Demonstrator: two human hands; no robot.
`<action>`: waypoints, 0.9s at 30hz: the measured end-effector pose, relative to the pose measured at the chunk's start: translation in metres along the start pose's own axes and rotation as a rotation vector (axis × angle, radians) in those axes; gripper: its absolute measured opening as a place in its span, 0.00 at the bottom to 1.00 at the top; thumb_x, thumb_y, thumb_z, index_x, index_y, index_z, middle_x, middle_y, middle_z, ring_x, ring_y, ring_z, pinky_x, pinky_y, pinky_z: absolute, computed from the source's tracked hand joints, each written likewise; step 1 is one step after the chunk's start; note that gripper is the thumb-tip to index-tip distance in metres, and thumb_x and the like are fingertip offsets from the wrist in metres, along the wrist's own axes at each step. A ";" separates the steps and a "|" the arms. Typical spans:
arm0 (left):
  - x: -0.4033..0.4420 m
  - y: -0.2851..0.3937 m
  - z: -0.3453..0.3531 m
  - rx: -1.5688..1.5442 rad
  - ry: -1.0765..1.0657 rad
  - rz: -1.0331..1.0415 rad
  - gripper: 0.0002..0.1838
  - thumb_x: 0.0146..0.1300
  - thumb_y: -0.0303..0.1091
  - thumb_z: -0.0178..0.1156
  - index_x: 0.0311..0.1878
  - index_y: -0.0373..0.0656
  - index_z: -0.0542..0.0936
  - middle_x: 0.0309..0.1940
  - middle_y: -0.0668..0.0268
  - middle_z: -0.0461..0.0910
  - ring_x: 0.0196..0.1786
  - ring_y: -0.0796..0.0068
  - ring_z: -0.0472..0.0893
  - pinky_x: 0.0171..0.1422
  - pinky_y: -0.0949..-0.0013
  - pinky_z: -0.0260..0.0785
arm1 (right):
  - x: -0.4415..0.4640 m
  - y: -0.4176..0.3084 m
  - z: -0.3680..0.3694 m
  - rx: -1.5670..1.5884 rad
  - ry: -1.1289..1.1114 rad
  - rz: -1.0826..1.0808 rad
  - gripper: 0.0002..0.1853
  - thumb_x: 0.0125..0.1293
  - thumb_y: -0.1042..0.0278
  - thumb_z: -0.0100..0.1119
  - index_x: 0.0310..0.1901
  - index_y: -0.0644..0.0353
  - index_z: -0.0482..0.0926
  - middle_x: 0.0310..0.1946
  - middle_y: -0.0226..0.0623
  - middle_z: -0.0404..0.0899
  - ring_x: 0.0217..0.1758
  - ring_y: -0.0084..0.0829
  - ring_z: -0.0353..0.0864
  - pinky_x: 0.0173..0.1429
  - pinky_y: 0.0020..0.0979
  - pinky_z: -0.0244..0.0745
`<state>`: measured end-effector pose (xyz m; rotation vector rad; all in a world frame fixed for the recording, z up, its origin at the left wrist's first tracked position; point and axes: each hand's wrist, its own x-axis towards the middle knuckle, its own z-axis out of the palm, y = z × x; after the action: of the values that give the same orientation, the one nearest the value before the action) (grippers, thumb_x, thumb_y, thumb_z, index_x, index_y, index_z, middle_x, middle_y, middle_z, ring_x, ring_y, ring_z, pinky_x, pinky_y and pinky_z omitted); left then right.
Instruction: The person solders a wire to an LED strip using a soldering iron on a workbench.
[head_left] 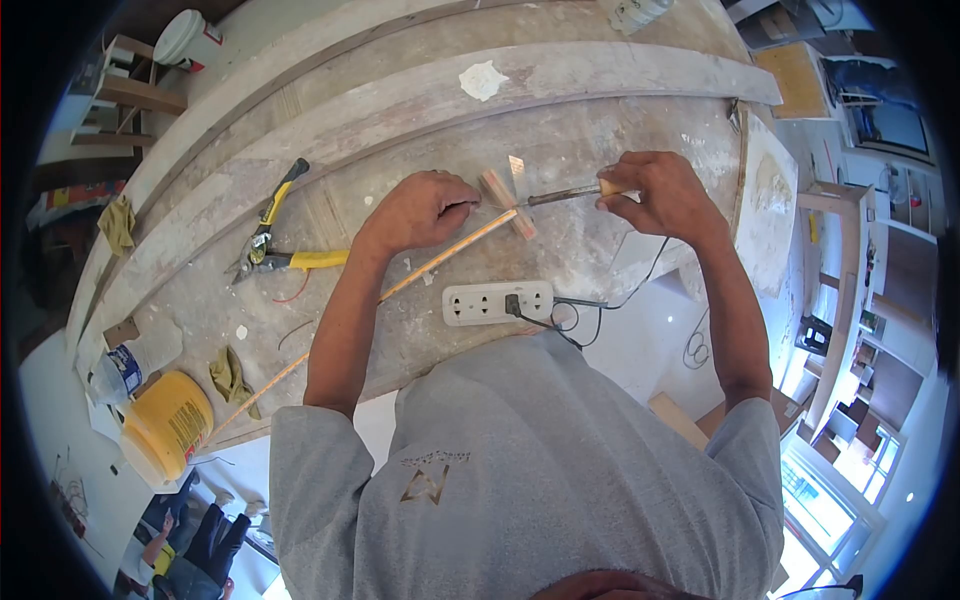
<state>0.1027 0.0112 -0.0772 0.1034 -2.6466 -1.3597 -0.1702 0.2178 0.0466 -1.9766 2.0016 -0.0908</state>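
Observation:
My right hand is closed around the wooden handle of a soldering iron, whose tip points left. That tip is by the end of a long, thin LED strip, which lies across a small wooden block. Left of the block, my left hand has its fingers curled in a pinch above the table; whatever they hold is too small to make out. A short pale strip stands out beyond the block. Below it lies a white power strip with a black plug in it.
Yellow-handled snips lie left on the worktable. A yellow tub, a bottle and a cloth are at the lower left. Long curved boards cross the far side. People are at the bottom left.

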 end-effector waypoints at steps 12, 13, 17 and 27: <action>0.000 -0.001 0.001 0.003 -0.009 -0.002 0.10 0.60 0.28 0.64 0.44 0.37 0.86 0.36 0.53 0.86 0.42 0.47 0.84 0.50 0.51 0.77 | 0.000 -0.001 0.001 0.001 -0.059 0.046 0.15 0.61 0.56 0.71 0.42 0.59 0.89 0.34 0.40 0.86 0.40 0.46 0.87 0.45 0.45 0.80; 0.000 0.000 0.001 0.004 -0.009 -0.004 0.10 0.60 0.28 0.64 0.44 0.37 0.86 0.36 0.53 0.86 0.42 0.47 0.84 0.50 0.51 0.77 | 0.000 -0.001 0.001 0.003 -0.061 0.045 0.15 0.61 0.56 0.71 0.42 0.59 0.89 0.34 0.40 0.86 0.40 0.46 0.87 0.45 0.45 0.80; 0.000 0.001 0.001 0.000 -0.002 0.000 0.10 0.60 0.28 0.64 0.44 0.38 0.86 0.36 0.53 0.85 0.41 0.47 0.84 0.50 0.51 0.76 | 0.001 0.000 0.001 -0.003 -0.061 0.049 0.15 0.61 0.55 0.71 0.42 0.59 0.89 0.34 0.40 0.86 0.40 0.46 0.87 0.45 0.45 0.80; 0.001 0.000 0.001 0.000 -0.008 -0.009 0.10 0.60 0.28 0.64 0.44 0.38 0.86 0.35 0.53 0.85 0.41 0.48 0.84 0.50 0.51 0.76 | 0.001 0.001 0.004 0.015 -0.020 0.006 0.17 0.60 0.58 0.74 0.43 0.62 0.89 0.31 0.41 0.83 0.36 0.46 0.84 0.41 0.45 0.78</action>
<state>0.1019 0.0120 -0.0773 0.1100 -2.6559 -1.3655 -0.1705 0.2179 0.0425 -1.9548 1.9886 -0.0845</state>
